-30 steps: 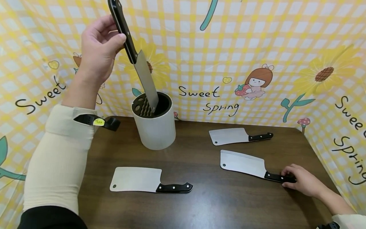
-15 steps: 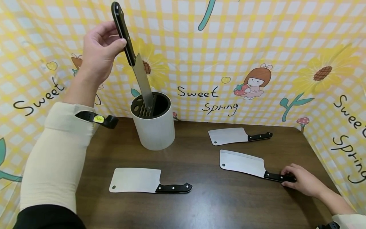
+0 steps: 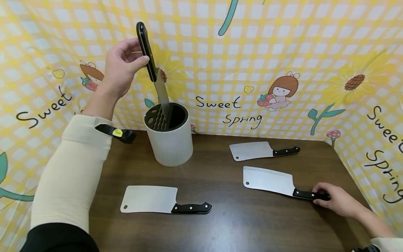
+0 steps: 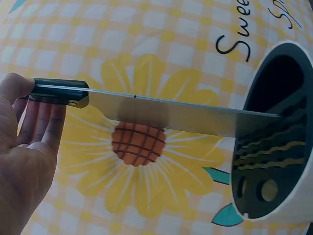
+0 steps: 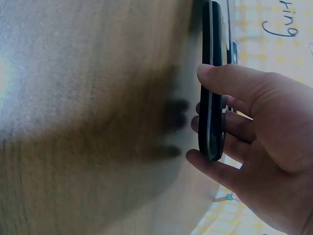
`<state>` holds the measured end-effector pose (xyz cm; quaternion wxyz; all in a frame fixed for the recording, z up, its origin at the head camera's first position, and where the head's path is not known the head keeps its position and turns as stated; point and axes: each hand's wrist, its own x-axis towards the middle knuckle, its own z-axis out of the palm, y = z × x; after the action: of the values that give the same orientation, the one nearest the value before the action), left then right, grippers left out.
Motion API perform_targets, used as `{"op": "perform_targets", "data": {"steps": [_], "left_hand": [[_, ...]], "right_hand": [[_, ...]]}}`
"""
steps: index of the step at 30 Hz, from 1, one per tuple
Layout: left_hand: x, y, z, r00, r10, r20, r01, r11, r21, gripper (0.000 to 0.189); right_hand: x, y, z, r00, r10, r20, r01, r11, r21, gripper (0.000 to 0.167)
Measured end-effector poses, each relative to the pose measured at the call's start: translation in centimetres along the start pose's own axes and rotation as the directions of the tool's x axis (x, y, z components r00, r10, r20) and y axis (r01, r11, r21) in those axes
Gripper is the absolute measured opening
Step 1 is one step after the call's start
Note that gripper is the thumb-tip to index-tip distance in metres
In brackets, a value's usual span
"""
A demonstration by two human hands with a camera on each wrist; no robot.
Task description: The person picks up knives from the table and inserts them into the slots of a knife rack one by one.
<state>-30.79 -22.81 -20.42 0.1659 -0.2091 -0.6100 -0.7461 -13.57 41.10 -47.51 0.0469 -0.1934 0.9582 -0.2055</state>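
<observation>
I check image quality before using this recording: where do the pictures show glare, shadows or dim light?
Head: pale sheen on the table; left wrist: dim, no strong glare; right wrist: glare at the left edge, soft shadows beside the right hand.

Knife [image 3: 153,73] at the block [image 3: 171,147] lower than before

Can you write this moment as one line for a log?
left hand: holds knife point-down at knife block, inserted unclear | right hand: grips middle cleaver | back cleaver, front cleaver: on table
</observation>
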Motion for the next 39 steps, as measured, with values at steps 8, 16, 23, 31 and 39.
{"op": "perform_targets", "data": {"steps": [8,16,23,31,39], "left_hand": [[-0.3,-1.3,-0.1,0.998,-0.029,0.048,0.025,0.997,0.069,0.032],[-0.7,-2.4,-0.2,0.993,-0.072,0.096,0.062,0.993,0.101,0.034],[-1.3,-3.2,-0.3,0.988,-0.106,0.114,0.087,0.983,0.160,0.033],[-1.8,-4.3,-0.4,0.984,-0.117,0.135,0.084,0.970,0.226,0.034],[-3.0,-5.4,-1.0,0.977,-0.178,0.114,0.128,0.927,0.352,0.038]], "right_hand": [[-0.5,-0.1,-1.7,1.000,-0.009,-0.016,0.010,0.997,0.070,0.026],[-0.7,-0.4,-3.0,0.988,-0.100,-0.121,0.126,0.965,0.231,0.033],[-0.9,-1.7,-4.8,0.971,-0.058,-0.231,0.139,0.926,0.351,0.044],[-0.7,-2.7,-5.7,0.939,-0.013,-0.344,0.202,0.829,0.521,0.056],[-0.1,-4.7,-6.8,0.895,0.004,-0.447,0.386,0.496,0.777,0.049]]}}
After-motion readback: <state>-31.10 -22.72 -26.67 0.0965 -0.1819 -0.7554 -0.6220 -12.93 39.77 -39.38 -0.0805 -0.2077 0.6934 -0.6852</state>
